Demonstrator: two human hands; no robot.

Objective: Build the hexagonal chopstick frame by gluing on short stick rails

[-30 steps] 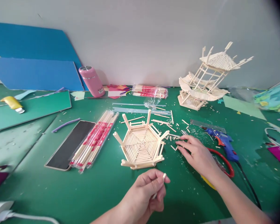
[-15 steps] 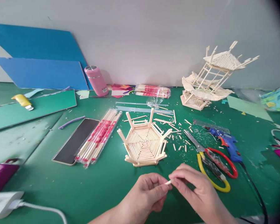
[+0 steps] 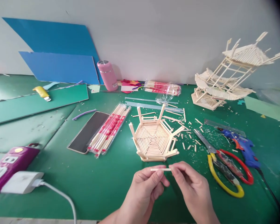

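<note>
A short wooden stick (image 3: 163,169) lies level between my two hands, near the front of the table. My left hand (image 3: 146,186) pinches it between thumb and forefinger toward its left end. At the right end, the fingertips of my right hand (image 3: 191,183) grip it. Just beyond my hands stands an eight-sided or similar stick frame (image 3: 152,137), its floor laid in rings of sticks and its posts rising at the corners. Neither hand touches that frame. Scissors (image 3: 214,152) with red and yellow handles rest to the right of my right hand.
A blue glue gun (image 3: 245,146) with a cord lies at right, beside scattered stick offcuts (image 3: 189,137). A tilted stick tower (image 3: 228,74) stands behind. Bagged sticks (image 3: 109,130), a phone (image 3: 84,133), a pink bottle (image 3: 107,76) and a purple power strip (image 3: 16,158) are further left.
The stick has turned from pointing mostly toward me to lying crosswise, showing more of its length. My view has swung left, so the table's things appear further right.
</note>
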